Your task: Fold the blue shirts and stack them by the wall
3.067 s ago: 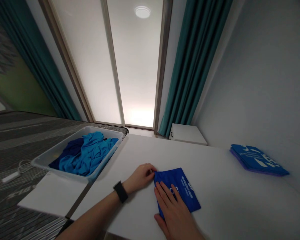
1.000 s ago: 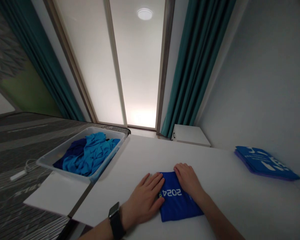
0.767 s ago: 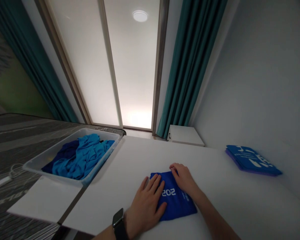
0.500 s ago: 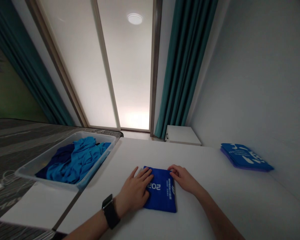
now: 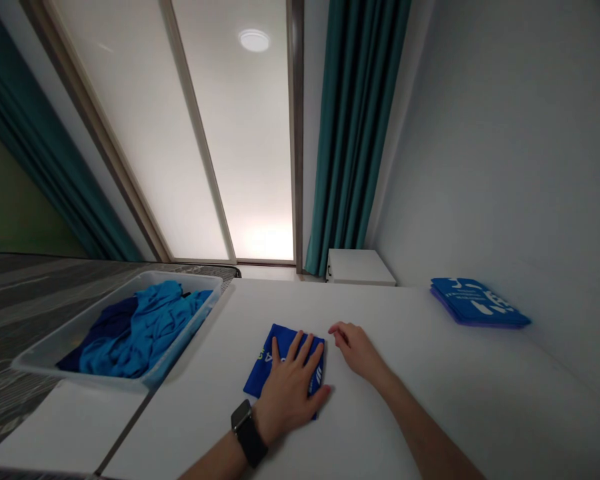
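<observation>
Flat on a folded blue T-shirt [image 5: 280,337] with white and some yellow-green print rests my left hand [image 5: 293,383], its fingers spread and a black watch on the wrist. The hand covers much of the shirt, which lies turned at an angle on the white table [image 5: 380,413]. Just right of the shirt's far right corner is my right hand [image 5: 357,348]. Its fingers are curled in, nothing shows in them, and a small gap separates it from the fabric.
A clear plastic bin [image 5: 35,360] with crumpled blue and navy clothes [image 5: 150,327] stands at the left. Toward the right wall lies a stack of folded blue garments [image 5: 480,303]. Behind the table stand a white cabinet [image 5: 360,267] and a teal curtain [image 5: 355,133].
The folded T-shirt has turned and slid left under my left hand, which now lies further across it. My right hand has come away from its corner.
</observation>
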Motion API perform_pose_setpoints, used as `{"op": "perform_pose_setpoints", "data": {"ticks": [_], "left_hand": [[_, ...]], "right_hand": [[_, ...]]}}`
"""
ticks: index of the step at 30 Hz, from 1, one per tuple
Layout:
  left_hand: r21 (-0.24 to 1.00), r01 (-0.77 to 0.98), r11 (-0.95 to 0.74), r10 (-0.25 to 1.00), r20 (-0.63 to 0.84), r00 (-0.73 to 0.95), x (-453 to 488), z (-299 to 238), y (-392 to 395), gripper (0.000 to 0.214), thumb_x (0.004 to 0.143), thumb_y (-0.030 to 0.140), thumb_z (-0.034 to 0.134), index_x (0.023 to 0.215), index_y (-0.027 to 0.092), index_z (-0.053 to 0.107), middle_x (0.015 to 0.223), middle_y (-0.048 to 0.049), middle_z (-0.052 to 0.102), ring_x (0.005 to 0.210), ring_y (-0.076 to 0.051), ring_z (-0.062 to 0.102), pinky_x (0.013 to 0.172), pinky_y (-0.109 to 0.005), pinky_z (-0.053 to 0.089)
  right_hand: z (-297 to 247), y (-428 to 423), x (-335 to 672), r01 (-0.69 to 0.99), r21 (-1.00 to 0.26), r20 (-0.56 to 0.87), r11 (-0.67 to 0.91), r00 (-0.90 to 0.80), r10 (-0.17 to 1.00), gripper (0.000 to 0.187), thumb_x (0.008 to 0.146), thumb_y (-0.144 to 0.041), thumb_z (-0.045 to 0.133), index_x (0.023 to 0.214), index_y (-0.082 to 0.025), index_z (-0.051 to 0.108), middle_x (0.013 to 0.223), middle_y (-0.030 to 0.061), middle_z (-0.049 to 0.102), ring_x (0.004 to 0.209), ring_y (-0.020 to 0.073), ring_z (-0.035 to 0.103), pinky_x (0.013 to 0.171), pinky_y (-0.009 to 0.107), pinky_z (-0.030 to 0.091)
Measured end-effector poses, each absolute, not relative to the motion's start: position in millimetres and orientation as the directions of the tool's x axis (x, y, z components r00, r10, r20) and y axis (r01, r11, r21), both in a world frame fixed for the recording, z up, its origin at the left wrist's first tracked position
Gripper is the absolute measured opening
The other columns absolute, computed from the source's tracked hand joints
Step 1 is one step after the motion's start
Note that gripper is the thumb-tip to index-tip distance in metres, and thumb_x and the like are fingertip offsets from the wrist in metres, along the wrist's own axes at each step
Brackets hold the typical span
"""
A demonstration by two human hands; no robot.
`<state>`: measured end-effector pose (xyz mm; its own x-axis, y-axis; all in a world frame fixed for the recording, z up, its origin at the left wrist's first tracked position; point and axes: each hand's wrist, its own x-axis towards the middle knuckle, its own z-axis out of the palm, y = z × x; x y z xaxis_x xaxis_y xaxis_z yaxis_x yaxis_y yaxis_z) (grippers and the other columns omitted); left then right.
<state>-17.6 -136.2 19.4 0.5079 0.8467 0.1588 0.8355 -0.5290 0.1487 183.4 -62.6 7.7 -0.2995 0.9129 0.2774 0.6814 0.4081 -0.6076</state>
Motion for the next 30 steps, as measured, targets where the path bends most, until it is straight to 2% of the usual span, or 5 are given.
{"op": "perform_pose_setpoints", "data": {"ticks": [5, 11, 17, 24, 30], "left_hand": [[0.119, 0.839, -0.531, 0.842, 0.182, 0.507, -17.9, 16.2, -135.2, 0.063, 0.1, 0.054, 0.033, 0.155, 0.024, 0.022, 0.158, -0.0103, 0.03, 0.146, -0.037, 0.02, 0.109, -0.075, 0.012], [0.047, 0.862, -0.505, 0.819, 0.339, 0.462, -27.9, 18.6, -135.1, 0.059, 0.103, 0.043, 0.032, 0.154, 0.013, 0.025, 0.157, -0.0116, 0.032, 0.146, -0.026, 0.025, 0.118, -0.048, 0.025], [0.007, 0.862, -0.506, 0.83, 0.277, 0.485, -65.0, 13.2, -124.6, 0.055, 0.102, 0.041, 0.035, 0.15, 0.015, 0.036, 0.154, -0.0127, 0.037, 0.144, -0.027, 0.031, 0.117, -0.048, 0.027], [0.145, 0.832, -0.536, 0.843, 0.145, 0.518, -89.0, 10.3, -106.5, 0.052, 0.103, 0.034, 0.029, 0.153, 0.02, 0.028, 0.159, -0.0075, 0.026, 0.147, -0.023, 0.022, 0.119, -0.048, 0.023], [0.291, 0.79, -0.54, 0.833, 0.048, 0.551, -110.3, 18.9, -79.7, 0.052, 0.103, 0.032, 0.03, 0.154, 0.023, 0.027, 0.159, -0.0048, 0.029, 0.147, -0.022, 0.023, 0.119, -0.045, 0.023]], "right_hand": [[7.5, -73.0, 166.8, 0.653, -0.558, 0.38, 0.511, -0.346, 0.858, 0.02, 0.093, -0.017, 0.044, 0.091, -0.02, 0.064, 0.092, 0.0049, 0.066, 0.09, 0.0207, 0.057, 0.083, 0.036, 0.043], [17.8, -82.8, 157.5, 0.634, -0.495, 0.487, 0.594, -0.364, 0.794, 0.025, 0.095, -0.011, 0.039, 0.092, -0.02, 0.063, 0.092, 0.0064, 0.065, 0.09, 0.0216, 0.057, 0.085, 0.039, 0.045], [22.1, -101.5, 141.0, 0.646, -0.37, 0.45, 0.668, -0.504, 0.737, 0.031, 0.096, -0.02, 0.043, 0.123, -0.019, 0.059, 0.125, 0.0103, 0.063, 0.117, 0.0232, 0.055, 0.105, 0.044, 0.04], [7.6, -124.3, 127.0, 0.751, -0.242, 0.239, 0.615, -0.568, 0.788, 0.053, 0.097, -0.041, 0.044, 0.145, -0.017, 0.044, 0.155, 0.0105, 0.037, 0.143, 0.0257, 0.03, 0.119, 0.049, 0.021], [15.7, -128.9, 126.8, 0.789, -0.215, 0.256, 0.576, -0.523, 0.813, 0.047, 0.096, -0.039, 0.047, 0.137, -0.017, 0.052, 0.151, 0.0123, 0.042, 0.142, 0.0285, 0.032, 0.118, 0.054, 0.019]]}}
